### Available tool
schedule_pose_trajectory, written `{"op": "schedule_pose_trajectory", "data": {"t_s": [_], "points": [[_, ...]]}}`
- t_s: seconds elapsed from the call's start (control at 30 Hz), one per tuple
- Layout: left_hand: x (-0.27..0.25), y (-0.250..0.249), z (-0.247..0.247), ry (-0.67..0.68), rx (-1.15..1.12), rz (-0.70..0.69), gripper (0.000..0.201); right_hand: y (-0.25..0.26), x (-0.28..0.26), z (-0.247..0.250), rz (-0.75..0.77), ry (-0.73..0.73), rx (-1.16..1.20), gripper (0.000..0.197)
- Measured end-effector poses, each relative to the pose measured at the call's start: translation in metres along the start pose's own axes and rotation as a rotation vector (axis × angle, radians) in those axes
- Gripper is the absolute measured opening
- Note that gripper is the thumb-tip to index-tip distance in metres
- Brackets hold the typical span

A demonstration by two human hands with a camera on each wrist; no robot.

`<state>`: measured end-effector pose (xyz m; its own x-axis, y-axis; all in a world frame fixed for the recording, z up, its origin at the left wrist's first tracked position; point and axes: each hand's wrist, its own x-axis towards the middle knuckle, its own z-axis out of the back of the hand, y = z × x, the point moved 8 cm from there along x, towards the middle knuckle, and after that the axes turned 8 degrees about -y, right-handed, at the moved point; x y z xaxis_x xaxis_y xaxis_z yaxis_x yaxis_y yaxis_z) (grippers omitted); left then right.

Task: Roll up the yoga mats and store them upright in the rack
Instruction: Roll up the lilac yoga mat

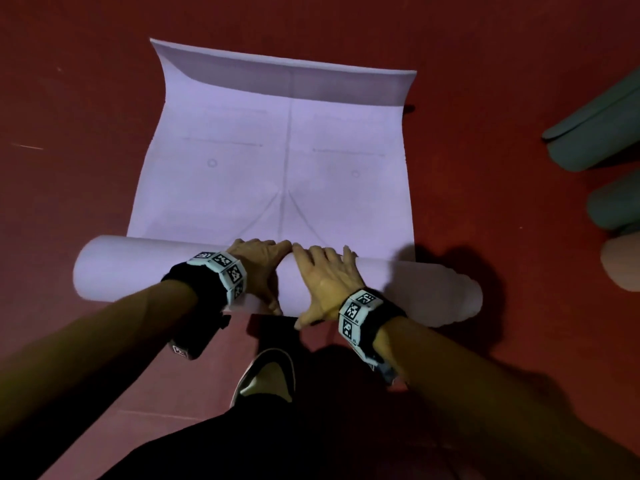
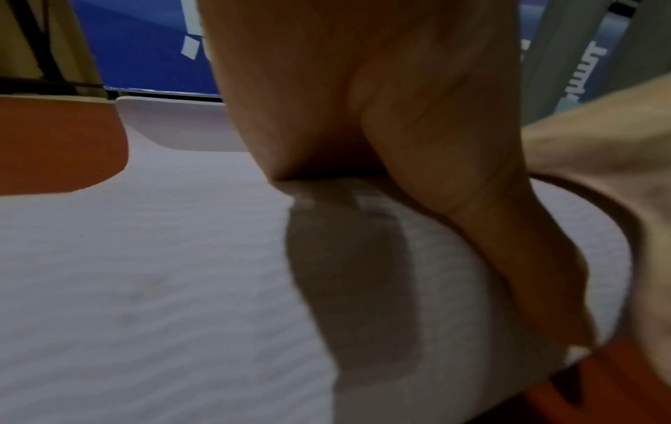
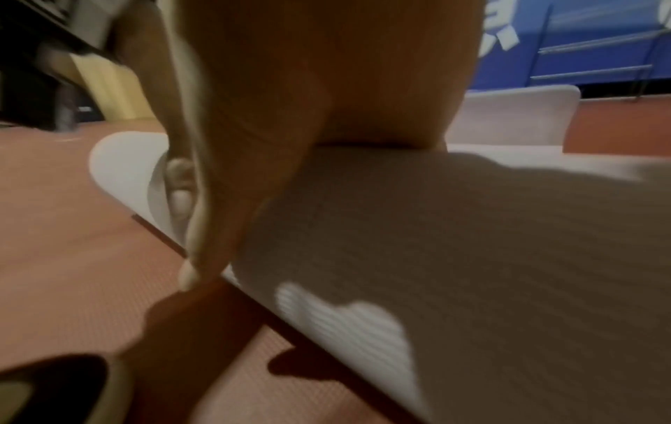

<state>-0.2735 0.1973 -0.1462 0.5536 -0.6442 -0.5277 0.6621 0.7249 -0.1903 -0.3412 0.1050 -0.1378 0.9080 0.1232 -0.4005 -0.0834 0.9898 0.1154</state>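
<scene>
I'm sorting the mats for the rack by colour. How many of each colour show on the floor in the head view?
Purple mat, half rolled, both hands on its roll: 1
Green rolled mats, at the right edge: 2
Pale pink rolled mat, cut off by the right edge: 1
Total: 4

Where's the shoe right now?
In the head view, the shoe sits bottom centre on the red floor, just behind the rolled mat, between the person's forearms.

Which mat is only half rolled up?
The pale purple yoga mat under both hands is half rolled. The two green mats at the right edge are fully rolled.
</scene>
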Motion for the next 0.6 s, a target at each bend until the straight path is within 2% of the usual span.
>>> {"op": "schedule_pose_trajectory", "data": {"t_s": [0.13, 0.27, 0.4, 0.5, 0.6], "points": [[-0.008, -0.002, 0.001, 0.011, -0.039, 0.021, 0.098, 0.004, 0.000, 0.007, 0.009, -0.031, -0.009, 0.118], [-0.025, -0.008, -0.017, 0.076, -0.157, 0.038, 0.089, 0.013, -0.014, 0.000, 0.049, 0.054, 0.021, 0.114], [-0.049, -0.016, -0.047, 0.168, -0.219, 0.029, 0.093, 0.024, -0.034, -0.013, 0.106, 0.114, 0.078, 0.103], [-0.059, -0.021, -0.041, 0.085, -0.203, 0.018, 0.093, 0.022, -0.033, -0.017, 0.116, 0.121, 0.121, 0.099], [-0.067, -0.026, -0.038, -0.056, 0.030, -0.035, 0.118, 0.015, -0.022, -0.018, 0.093, 0.174, 0.192, 0.096]]}}
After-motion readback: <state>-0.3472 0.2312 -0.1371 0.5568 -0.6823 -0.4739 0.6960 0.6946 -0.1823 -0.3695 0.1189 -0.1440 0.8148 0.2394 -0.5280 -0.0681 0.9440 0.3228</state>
